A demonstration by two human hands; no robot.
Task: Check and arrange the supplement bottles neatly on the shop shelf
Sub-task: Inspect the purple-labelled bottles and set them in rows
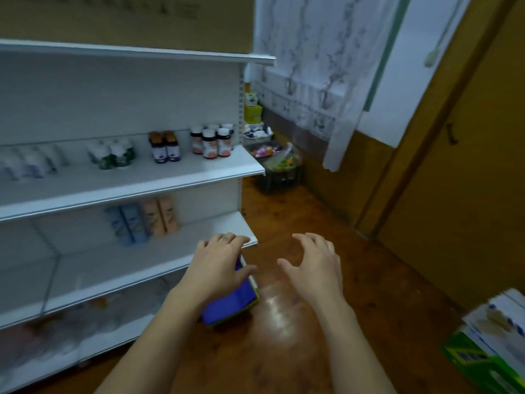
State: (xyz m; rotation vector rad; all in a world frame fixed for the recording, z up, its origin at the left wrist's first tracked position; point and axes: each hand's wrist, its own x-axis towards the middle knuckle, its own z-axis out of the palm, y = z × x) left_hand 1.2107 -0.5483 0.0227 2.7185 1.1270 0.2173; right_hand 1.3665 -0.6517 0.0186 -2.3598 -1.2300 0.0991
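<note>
Overall: you can read no word, brand or number anywhere here; motion blur smears all print
Cardboard box [127,12] on top of the shelf unit: you see a row of dark printed characters, too smeared to read
White-capped bottles [211,143]: pink-orange labels, print too small for you to read
Brown-capped bottles [165,150]: purple labels, lettering blurred
Green-and-white bottles [112,156]: labels blurred
Blue and peach cartons [142,223]: each bears a dark logo-like mark, letters unclear to you
Purple box [230,302]: whether it bears print, you cannot tell
Green carton [466,356]: blue and white markings, illegible to you
</note>
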